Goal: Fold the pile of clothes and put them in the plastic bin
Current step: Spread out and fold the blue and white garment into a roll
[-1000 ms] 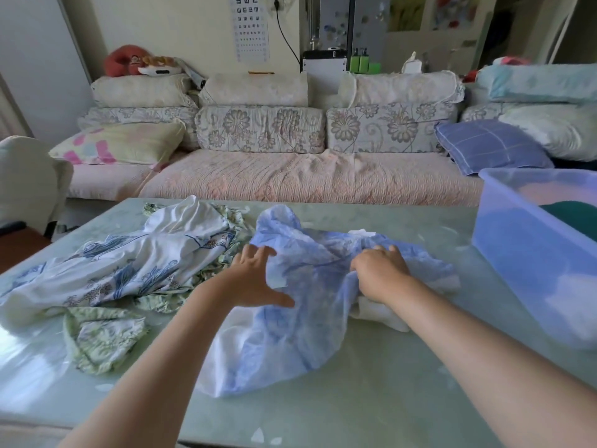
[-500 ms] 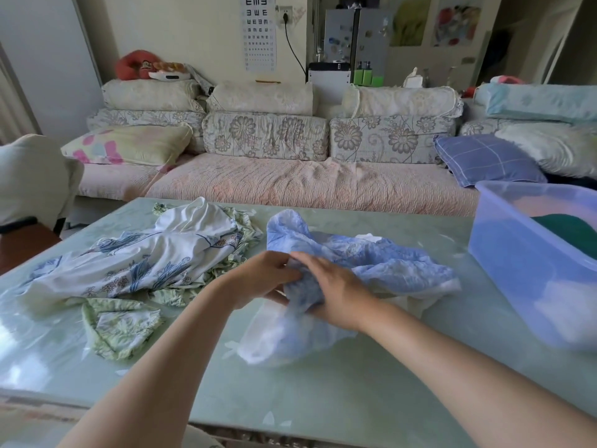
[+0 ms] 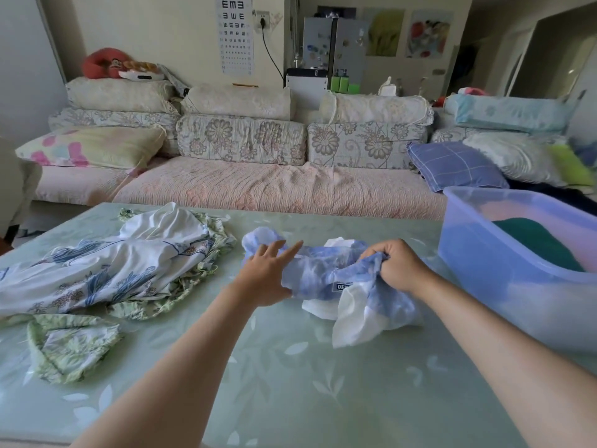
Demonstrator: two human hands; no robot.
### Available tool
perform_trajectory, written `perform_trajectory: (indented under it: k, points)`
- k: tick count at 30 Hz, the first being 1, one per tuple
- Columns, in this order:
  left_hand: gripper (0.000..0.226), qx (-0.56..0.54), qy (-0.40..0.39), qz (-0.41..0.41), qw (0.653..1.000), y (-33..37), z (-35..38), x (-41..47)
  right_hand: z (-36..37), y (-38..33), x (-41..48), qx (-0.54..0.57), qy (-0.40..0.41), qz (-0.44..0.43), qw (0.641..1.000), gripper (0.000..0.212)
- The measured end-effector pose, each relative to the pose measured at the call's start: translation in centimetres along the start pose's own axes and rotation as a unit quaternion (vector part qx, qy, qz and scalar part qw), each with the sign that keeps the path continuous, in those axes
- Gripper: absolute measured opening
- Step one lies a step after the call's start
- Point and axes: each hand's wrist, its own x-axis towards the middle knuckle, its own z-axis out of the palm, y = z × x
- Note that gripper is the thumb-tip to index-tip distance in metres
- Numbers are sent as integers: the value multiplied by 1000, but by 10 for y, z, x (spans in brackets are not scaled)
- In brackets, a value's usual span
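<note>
A crumpled blue and white garment (image 3: 326, 273) lies mid-table, with a small label showing on its front. My right hand (image 3: 395, 265) grips a bunched part of it at the right end. My left hand (image 3: 266, 274) lies flat on its left part, fingers spread and straight. The translucent blue plastic bin (image 3: 484, 270) stands at the table's right edge, with dark green cloth (image 3: 536, 240) inside. A white garment with blue flowers (image 3: 106, 266) lies spread at the left on top of green leaf-print fabric. A smaller green leaf-print piece (image 3: 68, 345) lies near the front left.
The pale green glass-topped table (image 3: 290, 367) runs to the near edge. Behind it is a long sofa (image 3: 258, 185) with floral cushions and a blue checked pillow (image 3: 455, 164). A chair back shows at the far left.
My hands came together on the blue garment, then parted. My right hand has pulled a bunch of it to the right, and my left hand has opened flat on its left part. The cloth is more bunched.
</note>
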Motion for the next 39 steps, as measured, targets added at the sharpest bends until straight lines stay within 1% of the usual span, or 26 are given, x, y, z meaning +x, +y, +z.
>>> perform_trajectory:
  k: [2, 4, 5, 6, 7, 8, 10, 11, 12, 13, 14, 15, 16, 17, 18, 19, 20, 23, 24, 26, 29, 31, 32, 35, 36, 39]
  points:
    - [71, 32, -46, -12, 998, 9, 10, 10, -10, 15, 2, -37, 70, 80, 994, 52]
    - [37, 19, -58, -41, 997, 22, 10, 19, -21, 19, 0, -202, 104, 133, 965, 25]
    - [32, -2, -51, -49, 997, 29, 9, 24, -25, 17, -4, -302, 87, 169, 934, 6]
    - [31, -21, -41, -47, 998, 33, 8, 29, -28, 19, -5, -381, 79, 200, 899, 22]
    - [32, -31, -30, -43, 998, 38, 5, 34, -28, 20, -5, -410, 91, 194, 887, 38]
    - [32, -33, -17, -41, 998, 42, 1, 37, -28, 16, -4, -384, 129, 141, 903, 44]
    - [31, -39, 0, -45, 998, 46, -4, 42, -22, 1, -2, -255, 194, -27, 947, 45]
    - [29, -45, 2, -45, 998, 48, -5, 44, -18, -9, -1, -187, 172, -84, 964, 48]
    - [26, -54, 2, -43, 998, 49, -8, 44, -13, -19, -4, -138, 110, -118, 977, 51]
    - [23, -67, 3, -41, 997, 50, -10, 45, -5, -25, -8, -121, 28, -127, 984, 52]
    - [22, -85, 11, -35, 996, 50, -13, 44, 6, -27, -12, -148, -48, -120, 981, 59]
    - [21, -104, 22, -26, 994, 50, -17, 44, 16, -27, -16, -225, -100, -110, 963, 76]
    - [19, -122, 30, -13, 992, 49, -20, 42, 24, -19, -17, -326, -130, -100, 931, 93]
    - [16, -136, 27, 1, 990, 47, -23, 41, 29, -11, -18, -408, -140, -89, 898, 103]
    - [17, -143, 14, 9, 990, 44, -26, 38, 30, -2, -17, -442, -147, -74, 882, 103]
    - [30, -143, -7, 13, 990, 40, -27, 35, 27, 3, -16, -437, -148, -56, 886, 97]
    - [51, -129, -29, 16, 991, 35, -26, 31, 23, 7, -14, -409, -144, -43, 900, 86]
    - [110, 46, -81, 7, 996, 21, -9, 20, 17, 18, -12, -385, -132, -7, 913, 55]
    - [120, 75, -112, -12, 991, 18, -1, 16, 17, 22, -12, -381, -136, 9, 914, 48]
    - [124, 42, -181, -46, 982, 17, 13, 10, 19, 29, -16, -355, -162, 39, 920, 43]
    - [118, -58, -211, -42, 975, 19, 20, 8, 18, 27, -23, -310, -200, 51, 928, 39]
    - [108, -81, -215, -43, 972, 26, 11, 8, 19, 21, -26, -305, -196, 41, 931, 32]
    - [98, -72, -223, -46, 971, 31, 5, 8, 20, 16, -27, -307, -200, 39, 930, 30]
    - [40, -18, -235, -39, 971, 45, -18, 5, 21, 4, -29, -278, -212, 16, 937, 30]
    - [29, -10, -230, -39, 972, 48, -28, 2, 20, -1, -30, -251, -215, 13, 944, 27]
    - [22, -4, -207, -41, 977, 49, -64, -6, 15, -17, -30, -94, -218, 36, 971, 11]
